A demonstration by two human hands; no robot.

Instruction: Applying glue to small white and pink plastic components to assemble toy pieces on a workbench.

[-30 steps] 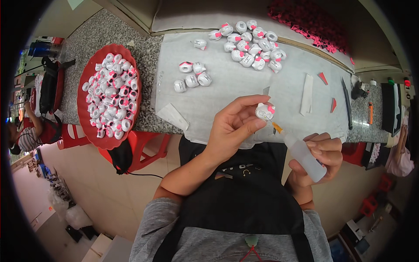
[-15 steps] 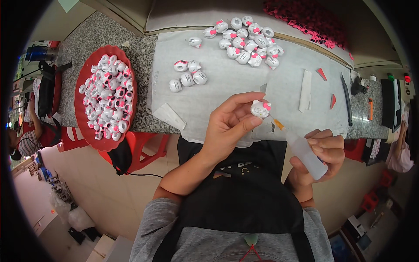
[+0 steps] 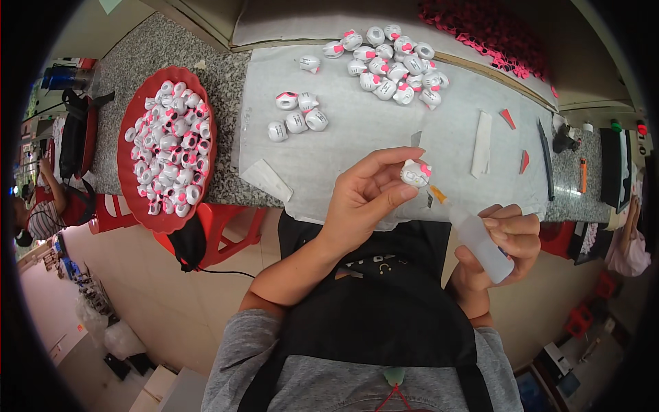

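Note:
Between the thumb and fingers of my left hand (image 3: pixel 367 192) is a small white cat-head piece (image 3: pixel 414 174) with a pink bow, held above the papered bench. My right hand (image 3: pixel 504 240) grips a translucent squeeze bottle (image 3: pixel 482 246), tilted so that its orange nozzle (image 3: pixel 438 196) points up and left. A thin tip on the nozzle comes close to the lower right of the cat head; whether they touch I cannot tell. On the white paper (image 3: pixel 357 147) beyond my left hand sit several matching heads (image 3: pixel 296 122), apart from a bigger cluster (image 3: pixel 395 69) farther back.
A red scalloped tray (image 3: pixel 130 182) heaped with more cat heads stands at the left on the granite top. Pink bow pieces (image 3: pixel 494 41) lie in the back right. Folded white strips (image 3: pixel 482 144), red scraps (image 3: pixel 507 119) and a dark tool (image 3: pixel 545 158) rest at the right.
My left hand has shifted slightly right with the cat head, which is turned a little. The bottle in my right hand has hardly moved.

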